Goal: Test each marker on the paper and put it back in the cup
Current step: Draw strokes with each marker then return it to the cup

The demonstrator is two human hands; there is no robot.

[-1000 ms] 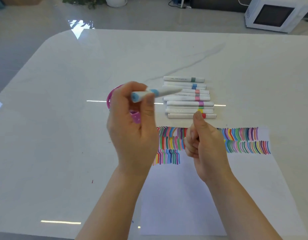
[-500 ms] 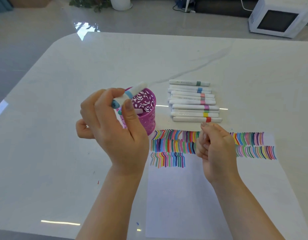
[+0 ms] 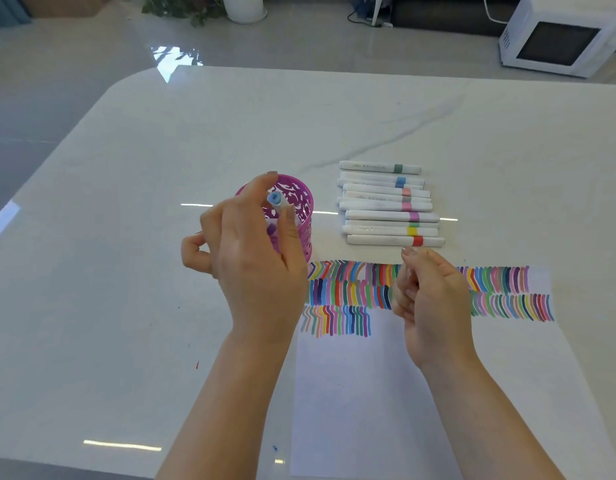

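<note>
My left hand point(image 3: 251, 258) pinches a blue-capped marker point(image 3: 276, 199) between thumb and forefinger, upright, its lower end inside the purple cut-out cup point(image 3: 299, 209). Another marker's purple end shows inside the cup. My right hand point(image 3: 428, 299) hovers over the paper point(image 3: 369, 393) with fingers loosely curled and nothing in it. Several white markers point(image 3: 386, 206) with coloured bands lie in a row on the table beyond the paper. Rows of coloured strokes fill the paper's far edge.
The white marble table point(image 3: 126, 306) stretches wide to the left and far side. A white microwave point(image 3: 559, 39) and a plant pot point(image 3: 244, 8) stand on the floor beyond the table.
My left hand has swung the blue marker from level to upright and lowered it into the cup. My right hand has stayed over the paper.
</note>
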